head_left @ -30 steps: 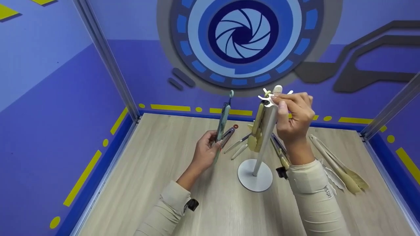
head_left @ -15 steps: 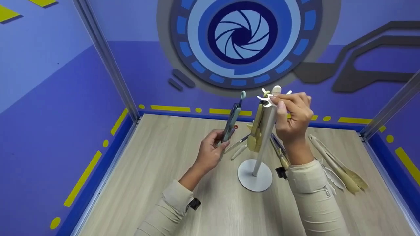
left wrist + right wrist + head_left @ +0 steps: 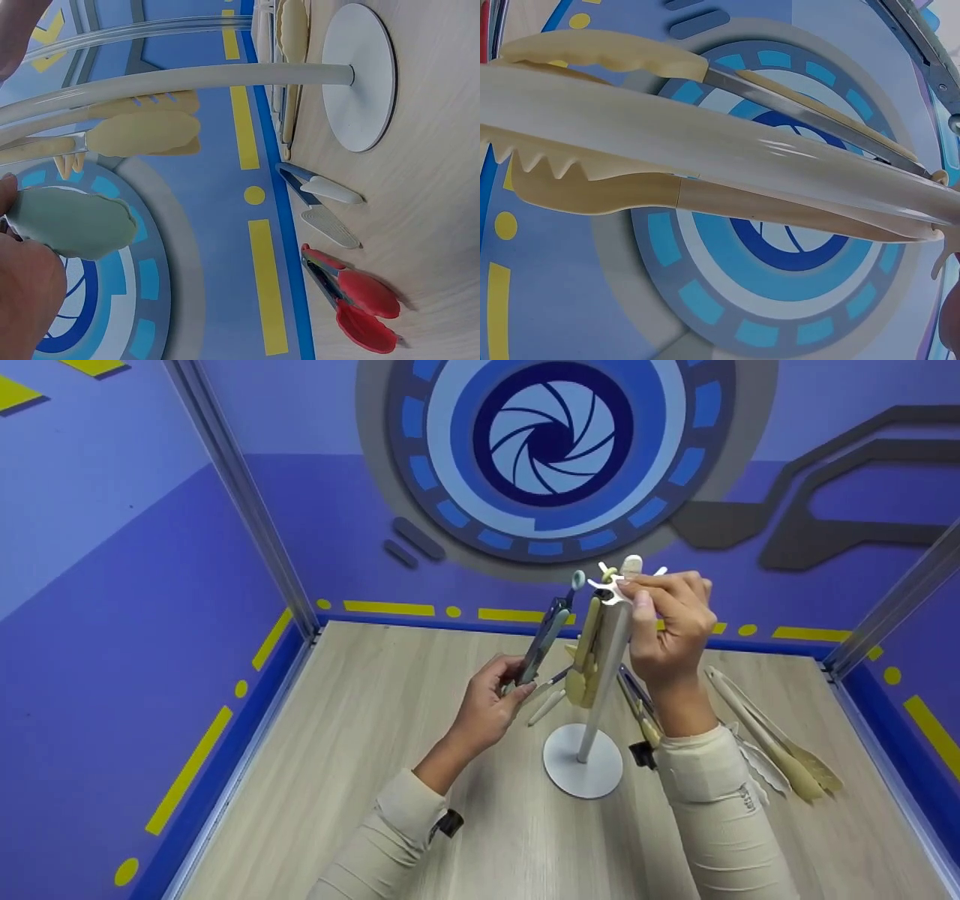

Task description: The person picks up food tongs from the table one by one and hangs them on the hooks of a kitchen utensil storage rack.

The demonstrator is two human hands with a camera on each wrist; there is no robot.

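Just left of the stand (image 3: 599, 694), the left grip (image 3: 486, 709) is grasping the green tongs (image 3: 541, 649), fingers and thumb closing around them, while their ring (image 3: 577, 580) is standing above it, leaning toward the hooks (image 3: 616, 598). Above and right of that, the right grip (image 3: 675, 619) is pinching the stand's top at the hooks. The step in hand seems to be bringing the ring to a hook; doing it well is probably calling for a firm left grip, a ring turning its opening toward a bare prong, and a right grip steadying the stand without covering that prong. Between the two grips, the cream tongs (image 3: 577, 688) are hanging close beside the pole and are likely crowding the path, so bumping them is the main risk. Beyond the left grip, the blue tongs (image 3: 330, 223) and the red tongs (image 3: 367, 300) are lying on the surface (image 3: 390, 750), well below the line of travel. Below the right grip, the yellow-tipped tongs (image 3: 649, 729) are lying partly hidden by the wrist, and farther right the beige tongs (image 3: 796, 774) are resting apart from everything being held.
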